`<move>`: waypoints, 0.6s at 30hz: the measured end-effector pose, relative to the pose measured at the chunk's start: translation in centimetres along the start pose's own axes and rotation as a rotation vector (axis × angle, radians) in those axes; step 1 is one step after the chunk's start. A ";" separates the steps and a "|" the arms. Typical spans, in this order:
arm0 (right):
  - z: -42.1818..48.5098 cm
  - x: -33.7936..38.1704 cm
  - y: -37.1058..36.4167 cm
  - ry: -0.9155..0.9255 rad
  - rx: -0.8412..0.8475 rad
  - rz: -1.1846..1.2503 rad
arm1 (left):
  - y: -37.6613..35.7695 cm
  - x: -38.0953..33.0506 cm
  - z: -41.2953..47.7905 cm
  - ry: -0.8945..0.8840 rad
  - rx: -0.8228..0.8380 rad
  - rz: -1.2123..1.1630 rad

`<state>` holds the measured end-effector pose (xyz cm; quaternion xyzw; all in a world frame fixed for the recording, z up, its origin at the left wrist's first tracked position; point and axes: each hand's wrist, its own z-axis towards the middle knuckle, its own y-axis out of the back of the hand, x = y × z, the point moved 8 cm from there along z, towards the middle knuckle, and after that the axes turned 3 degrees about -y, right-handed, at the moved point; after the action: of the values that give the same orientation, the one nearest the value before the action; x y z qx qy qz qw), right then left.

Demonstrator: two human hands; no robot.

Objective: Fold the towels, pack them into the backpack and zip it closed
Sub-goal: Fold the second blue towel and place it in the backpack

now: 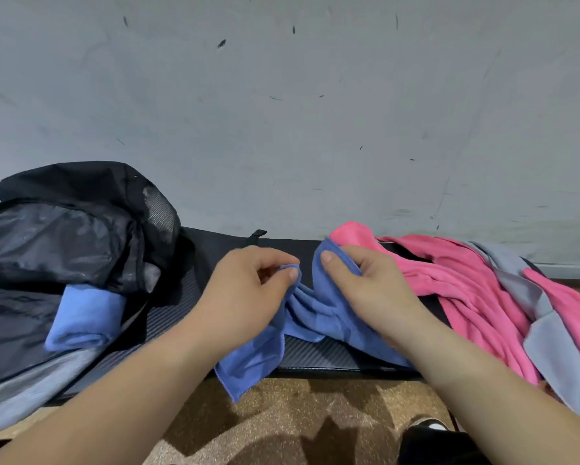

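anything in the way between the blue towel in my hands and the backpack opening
Only bare black mat lies between the blue towel and the backpack. A folded light blue towel already sits in its opening, partly filling it.

head view | looks forward and down | close over the mat [315, 352] | faces the wall [315, 112]

— What lies beyond the fingers [283, 261]?
— A grey wall [281, 112], scuffed with small dark marks and evenly lit. A pale skirting strip [570, 270] runs along it, far to their right.
— And under them?
— A black bench [315, 352] with a woven texture. Nearer than them, speckled brown floor [298, 407] with shadows.
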<state>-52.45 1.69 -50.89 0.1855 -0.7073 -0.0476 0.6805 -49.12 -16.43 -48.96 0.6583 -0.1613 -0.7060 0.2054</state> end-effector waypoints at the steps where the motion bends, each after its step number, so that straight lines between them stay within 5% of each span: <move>1: -0.2 0.9 -0.2 0.094 -0.024 -0.080 | -0.1 0.1 -0.1 0.028 0.012 -0.031; 4: -0.8 2.1 -0.6 0.186 -0.070 -0.096 | 0.3 0.9 -0.3 0.126 -0.041 -0.142; 9: -1.0 1.6 -1.4 0.089 -0.019 0.082 | 0.7 2.0 -0.3 0.263 -0.128 -0.333; 18: -0.8 1.9 -0.5 0.123 -0.139 0.062 | -0.9 1.2 -0.7 0.201 -0.021 -0.320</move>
<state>-51.55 0.72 -49.22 0.1185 -0.6645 -0.0639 0.7351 -48.59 -16.24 -50.43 0.7405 -0.0258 -0.6621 0.1122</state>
